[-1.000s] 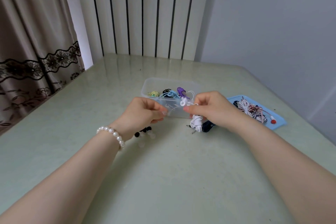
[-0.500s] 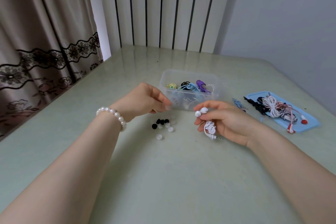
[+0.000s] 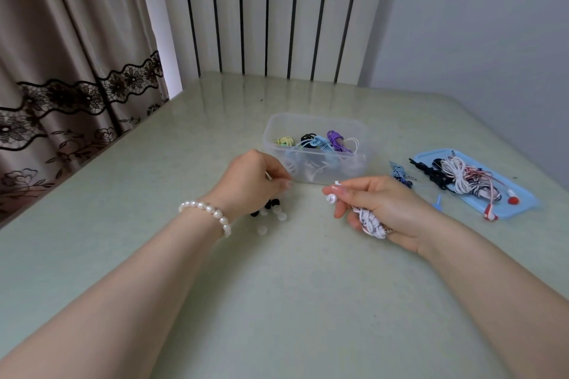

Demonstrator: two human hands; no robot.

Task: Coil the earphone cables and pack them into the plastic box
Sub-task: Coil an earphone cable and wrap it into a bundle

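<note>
White earphones [image 3: 371, 222], their cable wound into a tight bundle, sit in the right hand [image 3: 381, 209], whose lower fingers curl round the coil while the thumb and forefinger pinch one earbud [image 3: 331, 198] out to the left; a second bud pokes up just above the fingertips. The hand hovers just above the tabletop [image 3: 277, 301], close in front of the clear plastic box [image 3: 315, 149].

The box already holds several coiled sets: yellow-green, black, light blue, purple and white ones, lying side by side.

The left hand [image 3: 251, 183], with a pearl bracelet [image 3: 209, 214] on its wrist, has its fingers curled with thumb and forefinger pressed together near the box's front left corner; whether they pinch something small cannot be told. Beneath it lie loose ear tips [image 3: 271, 212], some black and some clear, scattered on the tabletop.

To the right, a light blue tray [image 3: 523, 203] carries a tangle of white, black and red-and-white earphones. A small blue cable bundle [image 3: 400, 174] rests between the tray and the box.
</note>
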